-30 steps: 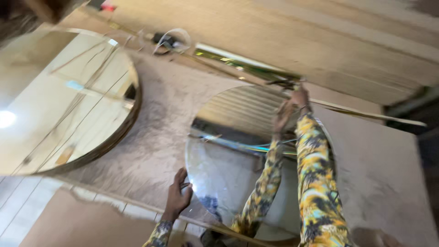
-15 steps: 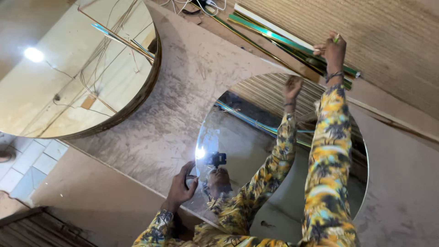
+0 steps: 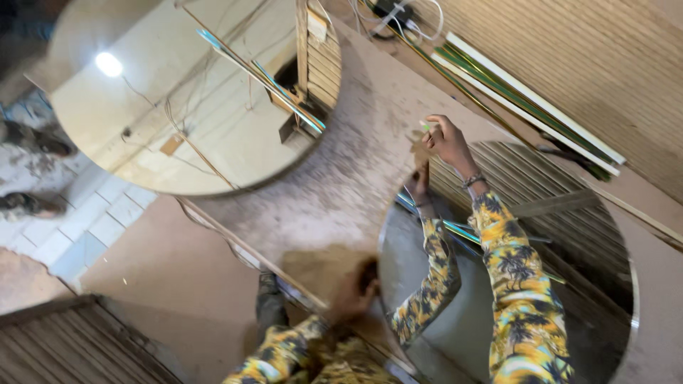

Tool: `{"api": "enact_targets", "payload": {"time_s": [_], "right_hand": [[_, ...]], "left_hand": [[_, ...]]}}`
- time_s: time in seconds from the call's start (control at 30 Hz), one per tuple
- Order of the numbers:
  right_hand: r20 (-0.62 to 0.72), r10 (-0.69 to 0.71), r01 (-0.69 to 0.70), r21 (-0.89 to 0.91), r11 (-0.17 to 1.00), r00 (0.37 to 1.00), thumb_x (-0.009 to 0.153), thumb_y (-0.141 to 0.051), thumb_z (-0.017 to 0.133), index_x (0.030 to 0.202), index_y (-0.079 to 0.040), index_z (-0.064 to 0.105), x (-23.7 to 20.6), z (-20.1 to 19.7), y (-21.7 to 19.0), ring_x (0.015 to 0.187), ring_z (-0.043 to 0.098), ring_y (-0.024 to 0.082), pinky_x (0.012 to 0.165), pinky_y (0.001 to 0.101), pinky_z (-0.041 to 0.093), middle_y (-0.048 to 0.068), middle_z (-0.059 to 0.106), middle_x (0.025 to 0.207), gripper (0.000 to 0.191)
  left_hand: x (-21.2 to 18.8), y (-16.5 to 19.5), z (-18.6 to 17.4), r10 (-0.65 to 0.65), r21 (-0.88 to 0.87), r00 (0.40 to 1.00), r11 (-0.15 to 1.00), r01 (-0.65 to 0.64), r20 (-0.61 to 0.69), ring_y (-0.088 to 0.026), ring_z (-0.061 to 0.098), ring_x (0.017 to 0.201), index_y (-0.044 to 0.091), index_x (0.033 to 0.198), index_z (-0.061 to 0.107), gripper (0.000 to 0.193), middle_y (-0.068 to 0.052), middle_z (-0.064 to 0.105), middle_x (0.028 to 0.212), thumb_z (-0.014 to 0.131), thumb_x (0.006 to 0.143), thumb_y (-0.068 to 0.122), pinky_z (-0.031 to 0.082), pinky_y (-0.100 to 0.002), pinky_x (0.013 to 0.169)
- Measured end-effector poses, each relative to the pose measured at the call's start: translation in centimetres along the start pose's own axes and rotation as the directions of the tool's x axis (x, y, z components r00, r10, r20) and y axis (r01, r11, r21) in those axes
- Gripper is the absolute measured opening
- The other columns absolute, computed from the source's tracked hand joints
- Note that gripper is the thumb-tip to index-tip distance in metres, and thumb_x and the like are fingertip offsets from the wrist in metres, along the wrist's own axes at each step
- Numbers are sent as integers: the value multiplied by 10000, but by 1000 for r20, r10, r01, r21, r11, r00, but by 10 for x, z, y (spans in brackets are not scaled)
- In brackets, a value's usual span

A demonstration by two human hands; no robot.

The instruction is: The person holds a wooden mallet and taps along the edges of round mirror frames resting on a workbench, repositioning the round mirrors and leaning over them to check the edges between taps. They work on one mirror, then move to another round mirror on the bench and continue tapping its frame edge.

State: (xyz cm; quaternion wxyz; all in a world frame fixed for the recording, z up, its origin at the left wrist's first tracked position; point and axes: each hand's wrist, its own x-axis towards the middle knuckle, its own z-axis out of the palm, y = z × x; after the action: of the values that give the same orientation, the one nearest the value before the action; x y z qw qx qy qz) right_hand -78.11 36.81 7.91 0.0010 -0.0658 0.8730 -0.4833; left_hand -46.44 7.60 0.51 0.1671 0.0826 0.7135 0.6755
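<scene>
A round mirror lies flat on a brown board. My right hand is at the mirror's far rim, its fingers pinched on a small green-tipped tool. The sleeve on that arm is yellow-patterned, and the glass reflects both the arm and the hand. My left hand is at the mirror's near-left rim and is motion-blurred, so its grip is unclear.
A second, larger round mirror lies on the board to the left. Green and white strips and wires lie along the far side. A thin wooden strip runs by the board's near edge. Another person's feet stand on tiled floor.
The view has swung right and closer. My right hand came down from the strips to the mirror's far rim. My left hand stayed at the near rim.
</scene>
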Motion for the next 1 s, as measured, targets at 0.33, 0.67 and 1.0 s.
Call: {"api": "enact_targets", "payload": {"time_s": [0.33,0.67,1.0], "right_hand": [[-227,-116,39,-316,948,967,1016,-91,615,1386,-92,518,126,84,-97,834,731,140,762,331,576,126,785,979,383],[-496,3,16,34,999,869,1031,4,554,1435,-62,477,259,116,-115,921,755,158,714,291,627,60,658,1222,416],[-322,30,-218,-566,795,946,790,10,694,1396,-121,554,400,134,-139,1024,698,366,843,459,565,114,750,1143,636]], "left_hand": [[57,-12,-218,77,392,792,837,-381,606,-338,709,937,139,1299,673,365,-132,741,1093,626,962,273,564,-458,844],[70,-5,-340,203,443,915,824,-352,349,-288,739,809,174,1178,706,310,-91,751,1062,694,904,318,605,-431,671],[132,-6,-359,3,435,966,893,-120,260,-268,734,796,185,1190,702,314,-79,748,1018,696,903,314,600,-415,667]]}}
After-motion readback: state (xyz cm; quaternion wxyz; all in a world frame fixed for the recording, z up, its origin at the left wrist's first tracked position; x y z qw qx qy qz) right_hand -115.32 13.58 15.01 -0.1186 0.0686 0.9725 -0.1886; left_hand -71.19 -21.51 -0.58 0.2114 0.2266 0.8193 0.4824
